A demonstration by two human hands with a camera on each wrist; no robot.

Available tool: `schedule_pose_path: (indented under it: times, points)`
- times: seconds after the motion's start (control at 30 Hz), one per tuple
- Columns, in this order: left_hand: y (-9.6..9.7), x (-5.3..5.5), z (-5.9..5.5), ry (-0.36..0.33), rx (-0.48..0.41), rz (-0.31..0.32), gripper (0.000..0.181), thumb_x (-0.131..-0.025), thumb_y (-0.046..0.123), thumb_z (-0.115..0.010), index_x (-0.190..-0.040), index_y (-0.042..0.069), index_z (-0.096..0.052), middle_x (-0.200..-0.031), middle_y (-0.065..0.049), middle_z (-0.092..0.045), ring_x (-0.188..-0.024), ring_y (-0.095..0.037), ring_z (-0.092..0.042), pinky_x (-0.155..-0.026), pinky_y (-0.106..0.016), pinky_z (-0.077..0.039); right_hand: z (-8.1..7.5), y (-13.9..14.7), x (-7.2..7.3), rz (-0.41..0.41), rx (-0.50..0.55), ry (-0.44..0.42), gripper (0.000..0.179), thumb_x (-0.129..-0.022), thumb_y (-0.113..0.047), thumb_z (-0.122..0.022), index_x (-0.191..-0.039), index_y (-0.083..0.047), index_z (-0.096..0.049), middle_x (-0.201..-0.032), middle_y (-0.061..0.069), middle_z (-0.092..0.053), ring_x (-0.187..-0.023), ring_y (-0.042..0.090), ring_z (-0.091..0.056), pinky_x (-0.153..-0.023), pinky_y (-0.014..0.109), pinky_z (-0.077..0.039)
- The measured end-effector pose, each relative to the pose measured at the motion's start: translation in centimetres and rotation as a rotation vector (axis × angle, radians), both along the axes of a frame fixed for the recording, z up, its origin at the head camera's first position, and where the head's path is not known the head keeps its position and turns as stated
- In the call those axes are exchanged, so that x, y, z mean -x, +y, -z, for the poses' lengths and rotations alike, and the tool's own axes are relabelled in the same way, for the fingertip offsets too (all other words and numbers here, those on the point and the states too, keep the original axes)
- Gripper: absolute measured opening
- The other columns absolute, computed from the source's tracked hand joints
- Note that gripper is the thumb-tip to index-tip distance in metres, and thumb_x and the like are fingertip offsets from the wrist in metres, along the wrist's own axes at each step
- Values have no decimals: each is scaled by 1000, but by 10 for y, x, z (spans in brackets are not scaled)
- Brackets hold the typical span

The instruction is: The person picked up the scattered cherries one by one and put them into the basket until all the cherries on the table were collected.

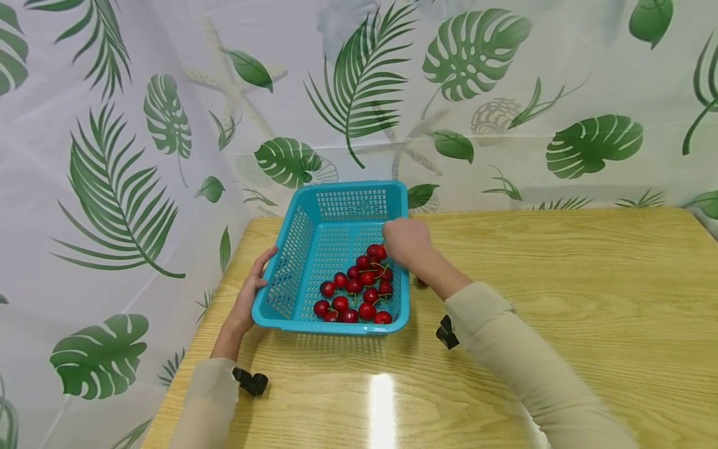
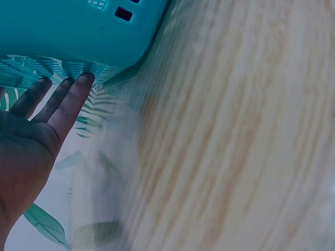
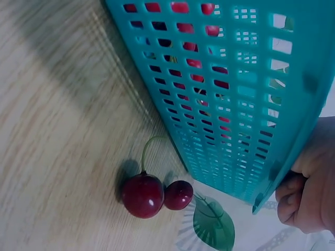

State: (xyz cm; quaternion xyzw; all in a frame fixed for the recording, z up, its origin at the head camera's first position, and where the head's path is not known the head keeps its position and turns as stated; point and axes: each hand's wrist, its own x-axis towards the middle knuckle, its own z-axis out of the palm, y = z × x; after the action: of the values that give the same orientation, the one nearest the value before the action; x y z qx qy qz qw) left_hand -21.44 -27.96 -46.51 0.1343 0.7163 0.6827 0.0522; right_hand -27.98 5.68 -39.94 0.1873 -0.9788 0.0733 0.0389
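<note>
A turquoise plastic basket [image 1: 331, 326] with slotted walls stands on the wooden table, and red cherries [image 1: 367, 310] cluster in its right front part. My left hand [image 1: 247, 299] is at the basket's left side, fingers extended with fingertips against the wall; the left wrist view shows these straight fingers [image 2: 73, 104]. My right hand [image 1: 409, 243] is over the right rim with curled fingers, right above the rearmost cherries. In the right wrist view the rim partly hides this hand [image 3: 314, 183], and I cannot tell whether it holds anything.
Beside the basket's right wall, a large dark red cherry [image 3: 142, 195] with a stem and a smaller cherry [image 3: 178, 195] lie on the table [image 1: 561, 299]. A white leaf-print cloth [image 1: 505, 149] hangs behind and to the left. Black wrist devices show below both hands.
</note>
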Motion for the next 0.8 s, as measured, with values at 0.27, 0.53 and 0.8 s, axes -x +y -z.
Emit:
schedule_pose_path:
  times: [0.27,0.53,0.8]
  points:
    - [-1,-1,1,-11,13,5,76,-85,10,-26,-160,16,-15,-164,-17,-10,-143,-42,-22,-93,-28,-43,3,-5,0,18,-56,-5,23,-88,-3,-55,-67,-10,-59,-64,5,-58,-61,20,-56,-54,41,-53]
    - [0,-1,-1,-11,13,6,75,-86,11,-25,-160,16,-15,-164,-17,-10,-143,-42,-21,-93,-26,-43,3,-7,0,34,-77,-15,24,-91,-4,-54,-68,-10,-59,-66,6,-61,-64,21,-59,-55,41,-53]
    - [0,0,-2,-10,8,-9,75,-85,10,-24,-160,15,-16,-164,-17,-11,-144,-43,-21,-94,-26,-41,8,4,2,60,252,-34,21,-94,-12,-54,-82,-8,-70,-70,5,-62,-58,17,-49,-47,32,-41]
